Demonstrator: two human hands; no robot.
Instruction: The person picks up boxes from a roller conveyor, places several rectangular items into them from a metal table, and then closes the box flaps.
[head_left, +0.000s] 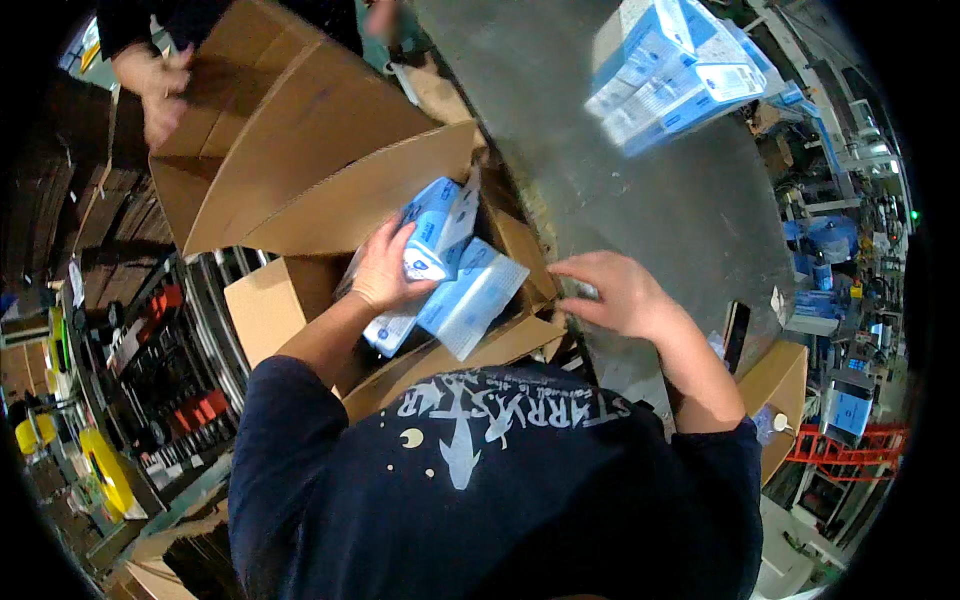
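Head view: beyond your dark printed shirt [560,480], your left hand [383,268] grips a blue-and-white pack [432,225] inside the open brown carton [345,195], where another blue-and-white box [474,300] lies tilted just beside it. Your right hand [612,293] is near the carton's right edge, thumb and fingers parted, holding no pack; whether its fingertips touch the cardboard, you cannot tell. Farther off, more blue-and-white packs [680,85] stand grouped on the grey table [650,215], and another person's hand [165,95] is at the carton's far left flap.
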